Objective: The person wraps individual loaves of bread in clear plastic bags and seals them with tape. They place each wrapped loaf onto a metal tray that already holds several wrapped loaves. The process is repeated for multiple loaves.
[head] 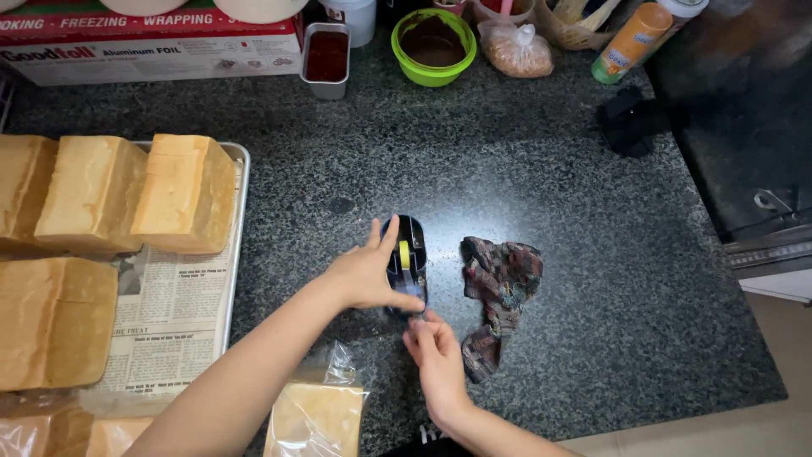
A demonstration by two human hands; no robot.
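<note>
A dark blue tape dispenser [412, 241] with a yellow core stands on the speckled granite counter [541, 178]. My left hand [368, 272] grips its left side, thumb pressed at the front. My right hand [436, 347] pinches the clear tape end just below the dispenser's cutter. A clear bag with sliced bread [317, 415] lies at the counter's near edge, under my left forearm.
A metal tray [238, 220] lined with newspaper holds several bread loaves [182, 190] at the left. A patterned cloth [499, 292] lies right of the dispenser. At the back stand a foil box [152, 51], a sauce tin [326, 57], a green bowl [433, 46], a bagged food [518, 51] and a bottle [630, 41].
</note>
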